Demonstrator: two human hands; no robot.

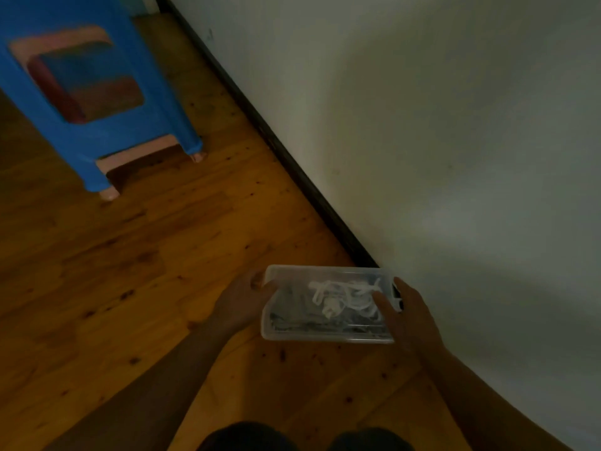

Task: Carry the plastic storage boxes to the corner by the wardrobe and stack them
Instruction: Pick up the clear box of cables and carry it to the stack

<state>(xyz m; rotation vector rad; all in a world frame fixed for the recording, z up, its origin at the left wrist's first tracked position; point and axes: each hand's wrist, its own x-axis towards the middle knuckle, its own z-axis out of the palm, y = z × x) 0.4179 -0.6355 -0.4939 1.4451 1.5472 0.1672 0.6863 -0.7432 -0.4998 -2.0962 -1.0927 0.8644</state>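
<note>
Head view, one frame, dim light; I list what I see from largest to smallest.

1. One pale plastered wall (455,141) fills the right half.
2. One orange-brown plank wooden floor (130,288) fills the left and lower part.
3. One dark skirting board (292,164) runs diagonally where wall and floor meet, from top centre down to the box.
4. I count two nested stools at upper left, well apart from the box. One blue plastic stool (153,102) sits over one pink plastic stool (140,154), whose feet and rail show beneath it. A dark red shape shows through the blue stool's side opening, too blurred for me to name.
5. Two bare forearms reach in from the bottom edge, one on each side of the box.
6. I count one clear rectangular plastic storage box (292,320), lid on. It is held low over the floor, its far right corner just beside the skirting board and the wall. I cannot tell whether its base touches the floor.
7. Two hands hold the box. The left hand (240,304) has its grip closed on the box's left end, thumb at the upper left corner, fingers hidden beneath. The right hand (409,317) has its grip closed on the right end, thumb lying across the lid.
8. Two dark-clad knees (247,437) show at the bottom edge.
9. Inside the box lie one tangled white cord (328,296) and dark contents I cannot identify.
</note>
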